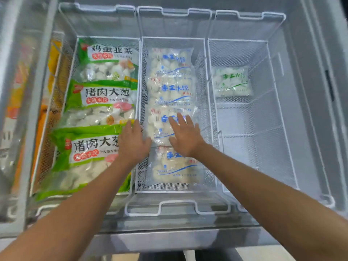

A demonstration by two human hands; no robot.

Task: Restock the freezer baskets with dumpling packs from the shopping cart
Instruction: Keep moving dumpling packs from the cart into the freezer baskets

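Both hands flat, fingers spread — left hand [134, 141] and right hand [183, 135] press the blue-print dumpling pack [165, 125] in the middle basket [140, 117]. Pack likely slick, lumpy, floppy — grab by edges.

both hands reach into the middle basket [138, 117]. left hand [132, 142] lies flat at its left wall; right hand [185, 137] lies flat on the third blue-print pack [160, 125]. left basket [72, 59]: three green packs [101, 102]. right basket [271, 76]: one small green-print pack [232, 81].

blue-print dumpling packs [170, 113] (four), middle basket [177, 189]
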